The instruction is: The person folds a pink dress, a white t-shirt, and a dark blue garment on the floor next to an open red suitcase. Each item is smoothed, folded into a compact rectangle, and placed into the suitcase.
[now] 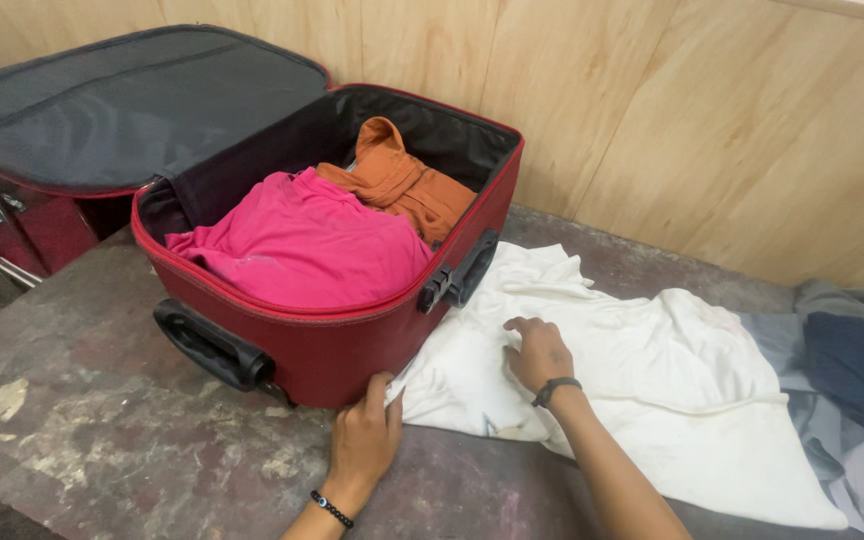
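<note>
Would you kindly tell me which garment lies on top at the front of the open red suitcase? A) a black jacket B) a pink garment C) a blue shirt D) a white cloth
B: a pink garment fills the front of the red suitcase, with an orange garment behind it; the white cloth lies outside on the table.
</note>
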